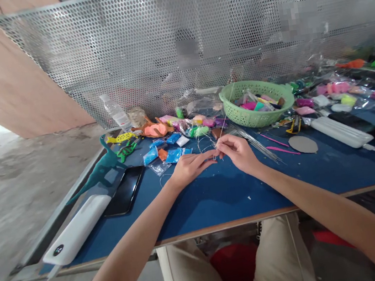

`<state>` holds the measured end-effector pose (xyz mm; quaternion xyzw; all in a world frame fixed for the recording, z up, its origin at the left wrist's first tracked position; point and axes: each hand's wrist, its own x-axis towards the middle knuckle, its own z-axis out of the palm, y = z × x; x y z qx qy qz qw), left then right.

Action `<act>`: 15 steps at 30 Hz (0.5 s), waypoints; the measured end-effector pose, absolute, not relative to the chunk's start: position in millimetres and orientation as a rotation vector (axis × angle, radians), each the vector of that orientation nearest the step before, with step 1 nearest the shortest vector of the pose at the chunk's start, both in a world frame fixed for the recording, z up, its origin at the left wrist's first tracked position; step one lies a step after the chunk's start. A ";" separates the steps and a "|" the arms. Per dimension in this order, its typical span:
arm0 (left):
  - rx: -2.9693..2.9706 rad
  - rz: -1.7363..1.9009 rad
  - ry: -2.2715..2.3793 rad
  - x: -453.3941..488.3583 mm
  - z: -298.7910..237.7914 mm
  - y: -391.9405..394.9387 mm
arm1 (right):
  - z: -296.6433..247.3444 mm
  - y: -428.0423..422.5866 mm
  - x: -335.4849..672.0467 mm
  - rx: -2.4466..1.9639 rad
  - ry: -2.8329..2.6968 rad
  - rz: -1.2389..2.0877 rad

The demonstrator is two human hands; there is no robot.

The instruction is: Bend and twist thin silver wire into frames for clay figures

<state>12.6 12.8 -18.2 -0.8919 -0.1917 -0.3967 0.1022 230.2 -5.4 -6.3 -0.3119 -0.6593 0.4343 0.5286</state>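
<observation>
Both of my hands meet over the middle of the blue table (215,196). My left hand (191,166) lies low on the table with its fingers pinched toward the right. My right hand (239,150) pinches a thin wire (225,124) that rises toward the green basket (234,106). Fingertips of both hands touch at the wire. A bundle of thin wires (260,142) fans out on the table just right of my right hand.
Small bags of coloured clay (169,147) lie behind my hands. At the left are a teal dinosaur figure (103,167), a black phone (125,190) and a white power bank (78,228). Another white power bank (340,132), a grey disc (303,144) and pink sticks sit right. A perforated metal screen (194,33) backs the table.
</observation>
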 end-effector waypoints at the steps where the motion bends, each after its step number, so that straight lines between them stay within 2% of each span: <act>1: -2.621 -1.177 -0.570 12.8 -18.3 12.7 | -5.4 -5.7 230.1 -0.748 -1.573 1.022; 7: -2.647 -1.277 -0.637 15.7 -18.2 11.6 | -2.7 -6.2 229.6 -0.785 -1.609 0.873; 15: -2.702 -1.230 -0.688 8.2 -23.0 14.6 | -1.1 -9.0 231.2 -0.815 -1.680 0.773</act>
